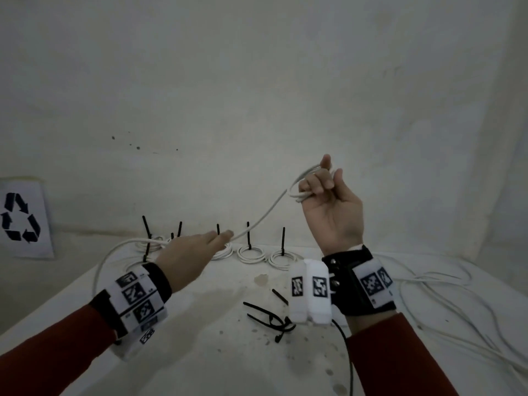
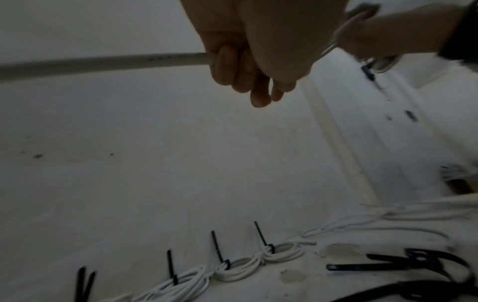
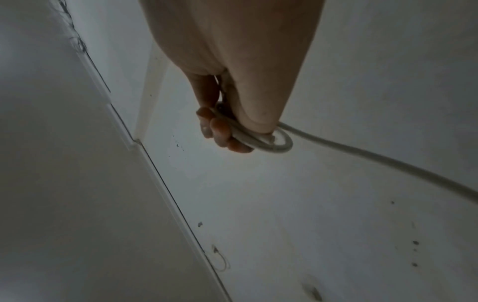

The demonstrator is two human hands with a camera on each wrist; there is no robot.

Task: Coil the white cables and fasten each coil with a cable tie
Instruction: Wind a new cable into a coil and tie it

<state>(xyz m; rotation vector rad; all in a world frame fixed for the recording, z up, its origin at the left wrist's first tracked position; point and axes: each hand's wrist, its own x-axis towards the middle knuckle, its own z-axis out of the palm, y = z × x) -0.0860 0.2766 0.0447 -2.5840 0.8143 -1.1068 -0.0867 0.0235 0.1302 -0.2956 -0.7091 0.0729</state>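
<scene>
1. Your right hand [image 1: 331, 207], raised above the table [image 1: 217, 352], grasps a small coil [image 3: 269, 141] of white cable [image 1: 265, 215].
2. Your left hand [image 1: 188, 252] pinches that cable lower down, over tied coils [image 1: 251, 254].
3. Loose black ties [image 1: 268, 318] lie near.

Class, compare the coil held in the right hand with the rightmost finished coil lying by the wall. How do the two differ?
The held coil is gripped in the raised right hand; the finished coil lies flat on the table.

The held coil has no tie; the finished coil has a black cable tie standing up from it.

The held coil trails a long tail to the left hand; the finished coil shows no such tail.

Both are white cable.
</scene>
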